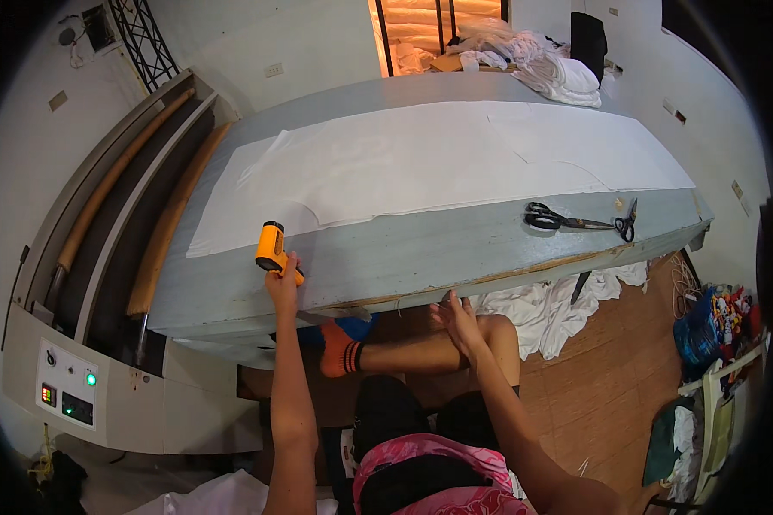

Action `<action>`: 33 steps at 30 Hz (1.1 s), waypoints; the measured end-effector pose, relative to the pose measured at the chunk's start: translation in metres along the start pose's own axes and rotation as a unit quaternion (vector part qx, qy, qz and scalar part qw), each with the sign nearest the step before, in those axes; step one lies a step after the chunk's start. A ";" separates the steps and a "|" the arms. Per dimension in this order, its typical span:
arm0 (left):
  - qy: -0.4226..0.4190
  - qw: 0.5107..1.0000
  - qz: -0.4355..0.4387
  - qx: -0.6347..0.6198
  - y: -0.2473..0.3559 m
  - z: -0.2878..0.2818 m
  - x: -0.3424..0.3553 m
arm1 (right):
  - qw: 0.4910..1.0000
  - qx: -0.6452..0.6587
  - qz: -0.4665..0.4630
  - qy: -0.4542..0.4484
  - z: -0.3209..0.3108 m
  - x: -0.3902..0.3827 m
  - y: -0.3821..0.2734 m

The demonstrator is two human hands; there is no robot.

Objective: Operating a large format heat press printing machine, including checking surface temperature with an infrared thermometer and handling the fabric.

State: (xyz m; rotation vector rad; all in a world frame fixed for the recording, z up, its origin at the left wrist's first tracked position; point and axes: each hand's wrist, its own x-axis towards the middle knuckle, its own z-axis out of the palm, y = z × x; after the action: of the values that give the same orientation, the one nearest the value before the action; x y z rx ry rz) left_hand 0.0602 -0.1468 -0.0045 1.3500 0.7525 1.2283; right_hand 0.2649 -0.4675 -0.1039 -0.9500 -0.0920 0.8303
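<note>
My left hand grips a yellow and black pistol-shaped infrared thermometer by its handle, above the near left part of the grey table. Beyond it a long white sheet lies flat across the tabletop, slightly wrinkled at its left end. My right hand rests with its wrist by my bent knee, just below the table's front edge. Its fingers are apart and nothing shows in them. Black-handled scissors lie on the table at the right, with a smaller dark cutting tool beside their tip.
A roller machine with lit controls adjoins the table's left end. Folded white cloth sits at the far right corner. More white cloth lies on the brown floor under the front edge. A chair and colourful bundles stand right.
</note>
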 end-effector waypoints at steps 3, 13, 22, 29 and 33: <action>0.002 1.000 -0.002 0.007 0.000 -0.004 0.001 | 1.000 0.001 0.008 -0.011 0.002 0.000 0.000; 0.006 1.000 0.008 0.017 0.001 -0.004 0.000 | 0.999 0.025 -0.037 0.026 0.004 0.011 0.023; 0.010 1.000 0.002 0.009 0.001 -0.002 0.001 | 0.989 0.080 -0.115 0.045 -0.007 0.008 -0.006; 0.000 1.000 0.002 -0.006 -0.003 -0.005 0.003 | 0.988 0.054 -0.136 0.042 0.004 0.005 -0.003; 0.004 1.000 0.003 0.002 -0.002 -0.002 0.001 | 0.986 0.053 -0.124 0.093 0.006 0.003 -0.002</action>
State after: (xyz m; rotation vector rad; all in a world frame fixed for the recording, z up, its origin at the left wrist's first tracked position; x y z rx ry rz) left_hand 0.0591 -0.1445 -0.0061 1.3523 0.7558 1.2381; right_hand 0.2662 -0.4623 -0.0995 -0.8910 -0.0040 0.5088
